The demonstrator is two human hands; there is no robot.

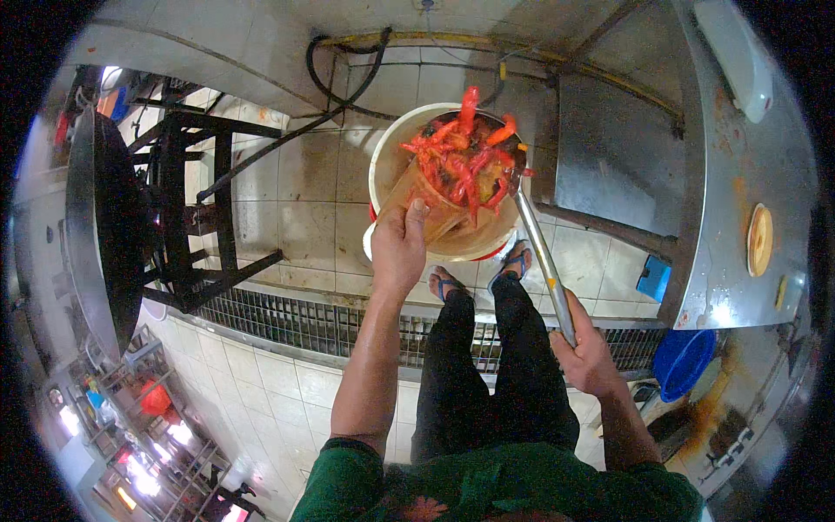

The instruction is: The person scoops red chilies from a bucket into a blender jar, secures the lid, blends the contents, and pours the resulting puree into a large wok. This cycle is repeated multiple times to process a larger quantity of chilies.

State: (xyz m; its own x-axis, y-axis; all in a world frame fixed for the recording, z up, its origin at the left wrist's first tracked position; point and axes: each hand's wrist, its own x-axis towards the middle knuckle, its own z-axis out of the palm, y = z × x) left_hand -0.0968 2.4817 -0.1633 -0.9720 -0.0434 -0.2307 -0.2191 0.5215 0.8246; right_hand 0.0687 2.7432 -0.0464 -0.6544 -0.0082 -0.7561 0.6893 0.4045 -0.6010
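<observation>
My right hand (587, 352) is wrapped round the long metal handle (544, 261) of a ladle or strainer, whose bowl is mostly hidden under its load. Heaped on it are bright red, long pieces (461, 161) that look like chili peppers; I cannot tell for certain. The heap is over a round white bucket (379, 165) with red showing at its lower edge. My left hand (400, 248) grips a brownish, see-through tub (444, 219), thumb on its near side. The tub is tilted against or just below the red pieces, within the bucket's outline.
A black metal stand (224, 191) and a big dark wok (104, 226) are at left. A black hose (348, 104) crosses behind. At right is a steel counter (713, 235) with a yellowish round lid (759, 239); a blue basin (685, 365) sits below. A drain grate (287, 313) crosses the floor.
</observation>
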